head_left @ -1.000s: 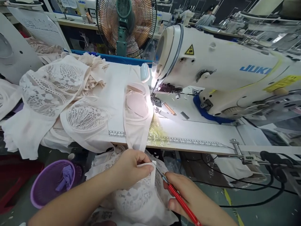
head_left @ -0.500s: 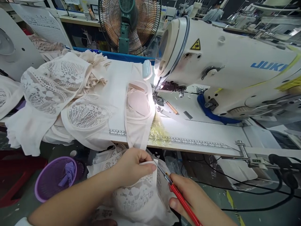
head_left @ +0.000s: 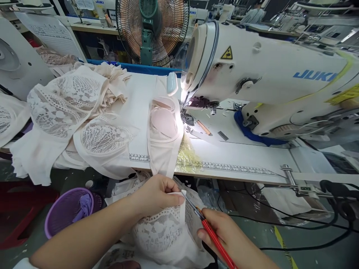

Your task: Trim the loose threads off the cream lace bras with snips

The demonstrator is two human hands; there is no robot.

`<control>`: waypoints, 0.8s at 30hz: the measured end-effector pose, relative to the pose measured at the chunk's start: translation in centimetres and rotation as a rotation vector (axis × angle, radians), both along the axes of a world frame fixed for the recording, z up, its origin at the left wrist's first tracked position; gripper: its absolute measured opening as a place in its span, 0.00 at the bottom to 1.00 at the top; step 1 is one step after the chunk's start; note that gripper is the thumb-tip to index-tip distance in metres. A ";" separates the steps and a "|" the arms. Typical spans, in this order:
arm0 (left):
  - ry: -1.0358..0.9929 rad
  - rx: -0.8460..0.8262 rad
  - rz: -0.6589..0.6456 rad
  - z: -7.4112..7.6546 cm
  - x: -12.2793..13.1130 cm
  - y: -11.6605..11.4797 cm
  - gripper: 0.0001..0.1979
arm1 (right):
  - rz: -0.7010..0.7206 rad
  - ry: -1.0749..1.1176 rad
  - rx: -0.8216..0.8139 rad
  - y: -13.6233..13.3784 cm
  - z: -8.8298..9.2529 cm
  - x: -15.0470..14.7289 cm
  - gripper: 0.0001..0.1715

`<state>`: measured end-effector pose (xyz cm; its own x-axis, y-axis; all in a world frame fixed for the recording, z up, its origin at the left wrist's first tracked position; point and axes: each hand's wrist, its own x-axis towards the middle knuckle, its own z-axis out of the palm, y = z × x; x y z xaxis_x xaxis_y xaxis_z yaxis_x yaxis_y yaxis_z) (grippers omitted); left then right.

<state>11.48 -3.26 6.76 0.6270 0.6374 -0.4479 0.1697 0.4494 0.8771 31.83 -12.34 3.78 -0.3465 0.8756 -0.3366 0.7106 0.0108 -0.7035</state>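
My left hand (head_left: 155, 194) is closed, pinching the edge of a white lace garment (head_left: 159, 233) that lies in my lap below the table edge. My right hand (head_left: 228, 233) is closed round red-handled scissors (head_left: 209, 229), whose metal blades point up and left and touch the fabric edge right beside my left thumb. A strip of the same pale fabric (head_left: 164, 157) runs up from my left hand over the table edge to a padded cup piece (head_left: 164, 121) lying near the needle of the sewing machine (head_left: 266, 78).
Lace garments (head_left: 67, 108) are piled on the left of the white table (head_left: 230, 160). A purple basket (head_left: 68, 211) sits on the floor at lower left. A green fan (head_left: 151, 30) stands behind the table. Black cables (head_left: 303, 220) hang under the right side.
The view has shifted slightly. Both hands stay almost where they were; the scissor tips have edged closer to the fabric at my left thumb.
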 end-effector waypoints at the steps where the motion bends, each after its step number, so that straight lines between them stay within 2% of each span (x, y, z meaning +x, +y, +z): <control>1: 0.004 0.002 0.000 -0.1 -0.1 -0.1 0.11 | -0.013 0.001 0.003 -0.1 -0.2 -0.1 0.20; 8: 0.043 0.064 0.037 0.0 -0.7 -0.5 0.10 | -0.079 0.113 0.140 0.1 -1.4 -0.3 0.23; 13: 0.059 0.124 0.129 1.1 -1.7 -1.0 0.09 | -0.226 0.365 0.141 0.6 -0.1 -1.1 0.19; 17: -0.028 0.198 0.239 1.6 -3.2 -1.7 0.06 | -0.209 0.558 0.143 0.5 0.0 -3.3 0.17; 21: -0.080 0.288 0.359 1.7 -4.7 -2.7 0.04 | -0.219 0.542 0.157 -0.1 -1.1 -5.2 0.13; 24: -0.062 0.325 0.426 1.5 -5.5 -3.5 0.05 | -0.218 0.482 0.207 -0.5 -1.2 -5.7 0.13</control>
